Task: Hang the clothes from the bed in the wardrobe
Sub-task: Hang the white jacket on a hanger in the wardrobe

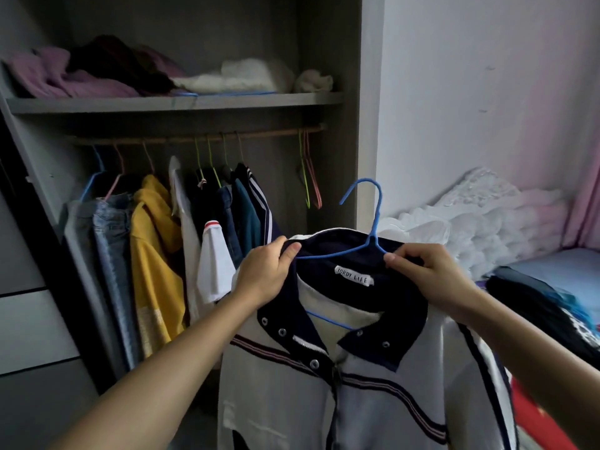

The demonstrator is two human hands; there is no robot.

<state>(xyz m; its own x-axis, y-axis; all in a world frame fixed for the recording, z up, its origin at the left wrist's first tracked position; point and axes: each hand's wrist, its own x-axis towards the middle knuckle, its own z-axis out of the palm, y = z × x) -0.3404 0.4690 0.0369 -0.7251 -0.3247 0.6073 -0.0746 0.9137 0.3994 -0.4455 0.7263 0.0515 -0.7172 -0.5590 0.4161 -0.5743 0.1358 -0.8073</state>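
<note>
The white jacket (276, 401) hangs in front of you, between your two hands and below them, already draped on a thin blue wire hanger (375, 219). Its cloth is smooth, with a soft navy collar (406, 306), round metal snaps down the open front, and dark striped bands running slantwise across the chest. A small white woven label (354, 276) sits inside the neck, midway between your hands.

Your left hand (264, 274) has its fingers curled over the jacket's shoulder, thumb pressed on the collar edge where the hanger's arm ends. Your right hand (431, 277) pinches the collar and the hanger's other arm between thumb and fingertips. The hanger's hook stands up just above your right hand (not on anything).

Beyond your left hand the grey wardrobe (370, 92) is open. Its brown rail (194, 138) holds a packed row of clothes: pale jeans, a yellow top (152, 254), white and dark shirts. Two bare wire hangers (311, 177), green and pink, hang on the rail between that row and the wardrobe's side wall. The shelf (162, 103) above carries crumpled purple, dark and white fabric.

To the right of your right hand lies the bed (558, 267), with a puffy white quilt (480, 222) and a heap of dark clothes (532, 300) just beside your forearm.
</note>
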